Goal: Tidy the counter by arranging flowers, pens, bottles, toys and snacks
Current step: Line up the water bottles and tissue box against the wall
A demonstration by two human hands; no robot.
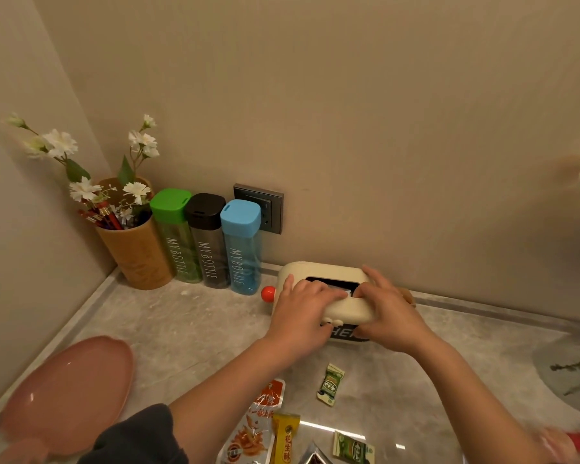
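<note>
Both my hands on the cream toy (329,296), which sits on the counter (188,316) by the back wall. Left hand (302,313) grips its left end, fingers over the top slot. Right hand (387,313) clamps the right end, thumb at the slot. Far left of left hand: brown cup (138,252) w/ white flowers (81,189) and pens (101,216) inside. Next to it 3 bottles in a row, touching: green (176,236), black (208,239), blue (241,246), the blue one just left of the toy's orange knob (268,293). Outlet (265,209) behind the blue one. Below my wrists: snacks (265,426) loose on counter. Pink plate (71,390) down-left of left arm, nothing on it that I can see.
</note>
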